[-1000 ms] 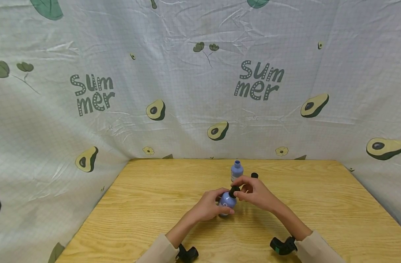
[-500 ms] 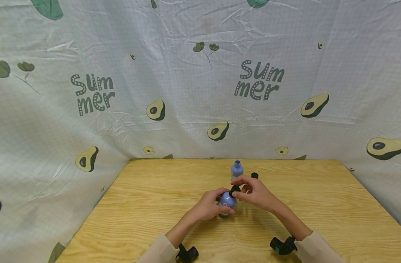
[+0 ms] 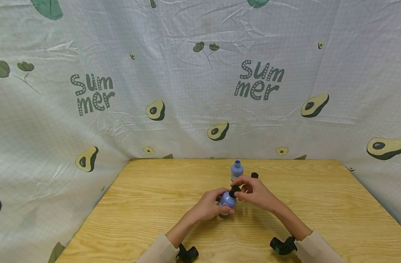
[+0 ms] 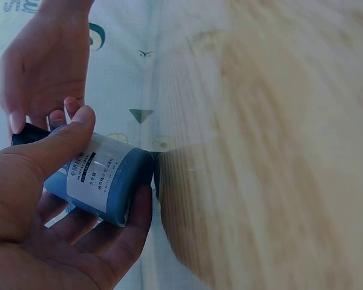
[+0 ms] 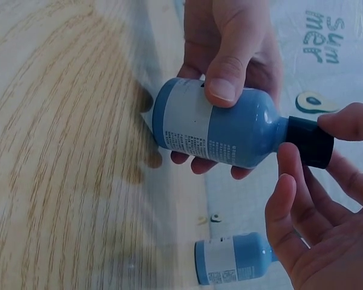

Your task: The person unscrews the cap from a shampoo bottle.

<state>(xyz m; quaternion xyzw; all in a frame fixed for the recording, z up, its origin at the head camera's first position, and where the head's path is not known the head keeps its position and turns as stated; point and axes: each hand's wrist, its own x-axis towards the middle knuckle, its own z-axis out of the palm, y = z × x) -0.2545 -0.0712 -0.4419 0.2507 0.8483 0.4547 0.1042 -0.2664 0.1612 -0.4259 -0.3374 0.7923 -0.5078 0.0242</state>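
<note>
My left hand [image 3: 208, 206] grips a blue bottle [image 3: 227, 201] around its body, with the thumb lying across the white label [image 4: 94, 175] in the left wrist view. The bottle tilts to the right, its base close over the table. On its neck sits a black cap [image 5: 310, 142], pinched between the thumb and fingers of my right hand [image 3: 254, 191]. The ring and little fingers of that hand stay off the cap, loosely bent.
Behind my hands a second blue bottle [image 3: 237, 171] stands upright with its mouth uncovered. Right of it, a small black cap-like thing [image 3: 254, 175] is partly hidden by my right hand. A printed curtain [image 3: 187, 142] hangs behind the wooden table [image 3: 147, 204].
</note>
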